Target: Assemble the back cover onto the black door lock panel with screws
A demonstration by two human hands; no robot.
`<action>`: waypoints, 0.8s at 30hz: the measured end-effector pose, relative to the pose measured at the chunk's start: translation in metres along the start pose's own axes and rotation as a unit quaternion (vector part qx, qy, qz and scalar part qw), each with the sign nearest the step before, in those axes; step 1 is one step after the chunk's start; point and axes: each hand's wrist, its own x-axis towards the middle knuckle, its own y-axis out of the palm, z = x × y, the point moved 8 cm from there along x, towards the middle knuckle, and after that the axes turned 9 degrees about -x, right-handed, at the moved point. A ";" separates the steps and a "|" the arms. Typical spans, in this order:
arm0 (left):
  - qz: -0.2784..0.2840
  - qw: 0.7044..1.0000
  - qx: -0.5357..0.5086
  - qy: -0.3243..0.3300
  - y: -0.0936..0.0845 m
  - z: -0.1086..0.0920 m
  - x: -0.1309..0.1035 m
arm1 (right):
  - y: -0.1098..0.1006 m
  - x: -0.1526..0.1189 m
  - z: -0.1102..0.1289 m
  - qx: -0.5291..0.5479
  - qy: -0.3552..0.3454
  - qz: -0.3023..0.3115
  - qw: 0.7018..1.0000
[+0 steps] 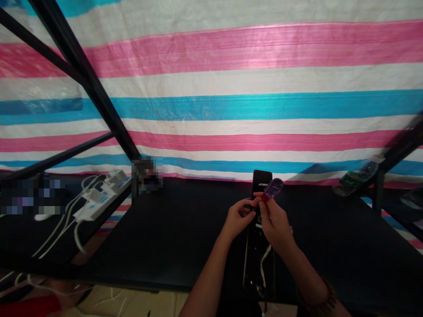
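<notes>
My right hand (275, 220) grips a screwdriver with a see-through purple handle (274, 188) and a red collar. Its handle end points up and to the right; the fingers hide most of the rest. My left hand (240, 215) is curled beside it, thumb and fingers closing in a pinch by the red collar. Whether a small part sits in that pinch is too dark to see. Beneath both hands lies a long, narrow black device (261, 176), stretching away from me on the table. A pale cable (263, 264) runs along its near part.
The black tabletop (172, 233) spreads to both sides. On the left, a white power strip (95, 204) holds plugs and trailing cords. A slanted black metal frame (89, 83) rises there. A clear plastic bottle (358, 178) lies at the back right, before a striped plastic sheet (231, 105).
</notes>
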 end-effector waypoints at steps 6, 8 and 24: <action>0.008 0.999 -0.042 -0.024 0.002 0.005 0.001 | 0.000 -0.001 0.004 -0.006 -0.006 -0.023 1.000; 0.004 0.999 -0.043 -0.026 0.001 0.005 0.002 | -0.002 -0.001 0.001 -0.011 -0.004 -0.032 0.999; 0.008 0.997 -0.044 -0.063 -0.001 0.001 0.005 | -0.010 -0.003 -0.016 -0.029 0.011 -0.017 0.999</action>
